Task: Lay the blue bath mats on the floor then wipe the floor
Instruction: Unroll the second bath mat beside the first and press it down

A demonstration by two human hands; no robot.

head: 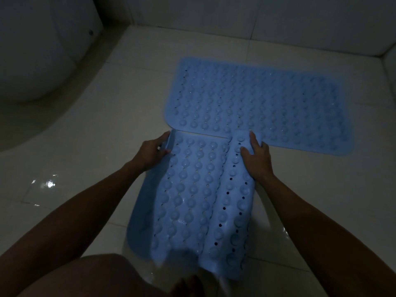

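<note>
Shining with wet patches, the pale tiled bathroom floor (90, 129) is the biggest thing and the biggest worry: knees or feet could slip on it, and a wet tile may keep the suckers from holding.

At the far left stands a big white rounded toilet base (36, 61). It is well apart from the mats, so it is not likely to get bumped.

One bumpy blue rubber bath mat (257, 99) lies flat on the far right part of the floor. The second bumpy blue rubber bath mat (192, 196) is nearer, with a long hump down its right side. If it is pressed flat too fast, the hump could stay as a fold. Its far right corner rides over the flat mat's near edge, so pushing it may drag that mat crooked.

The left hand (153, 152) curls its fingers round the near mat's far left corner. The right hand (256, 155) rests on the hump, fingers loosely spread and pressing.
</note>
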